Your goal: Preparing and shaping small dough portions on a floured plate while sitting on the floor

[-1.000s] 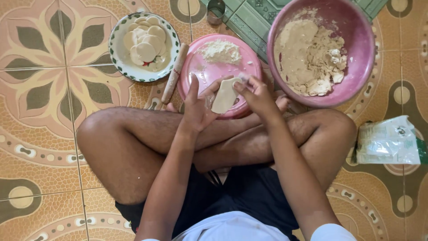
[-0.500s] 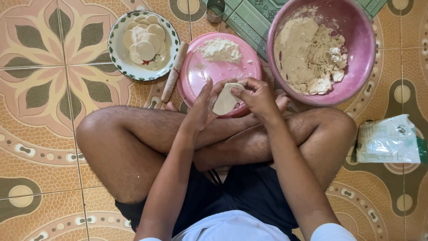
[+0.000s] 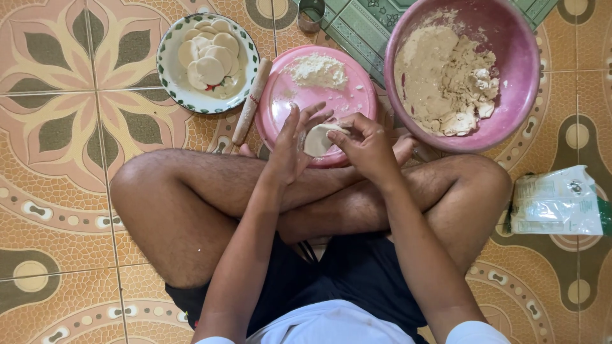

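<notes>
Dough disc now rounder, flatter.

Pale flattened dough piece, upright

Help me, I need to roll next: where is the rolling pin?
The rolling pin lies on the tiled floor, left of centre, between the white plate and the pink board.

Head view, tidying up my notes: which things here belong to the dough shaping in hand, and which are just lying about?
In use:
left hand and right hand, both on the dough disc
pink plate with flour pile
pink bowl of dough
patterned plate of finished discs

Lying about:
rolling pin
plastic bag
metal cup
</notes>
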